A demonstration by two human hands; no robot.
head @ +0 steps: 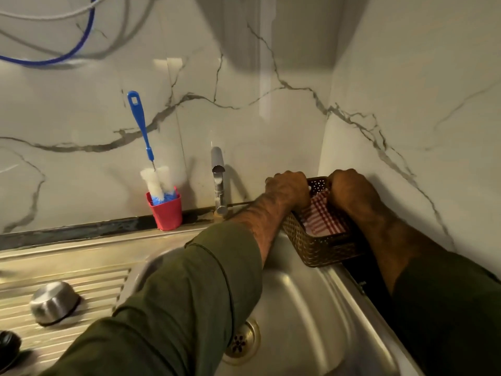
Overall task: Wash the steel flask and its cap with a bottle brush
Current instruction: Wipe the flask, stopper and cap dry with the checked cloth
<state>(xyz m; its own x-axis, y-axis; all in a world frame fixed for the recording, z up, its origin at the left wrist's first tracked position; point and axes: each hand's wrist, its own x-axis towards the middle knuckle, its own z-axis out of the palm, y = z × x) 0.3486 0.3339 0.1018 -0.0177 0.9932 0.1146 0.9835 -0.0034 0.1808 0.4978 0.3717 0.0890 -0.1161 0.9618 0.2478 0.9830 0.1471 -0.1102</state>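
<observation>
Cap (54, 302) on drainboard, well apart from both hands' fingers (282, 176).

Dim, warm yellowish light from above; big soft shadow on the marble wall (244, 36) up top. Glare streaks on the steel sink (311, 308). Wide-angle bending at edges, near sleeve (176, 294) motion-blurred.

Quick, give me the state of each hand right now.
Left hand: fingers curled over the basket rim, gripping it.
Right hand: fingers curled at the basket's far edge, apparently gripping it too.
</observation>
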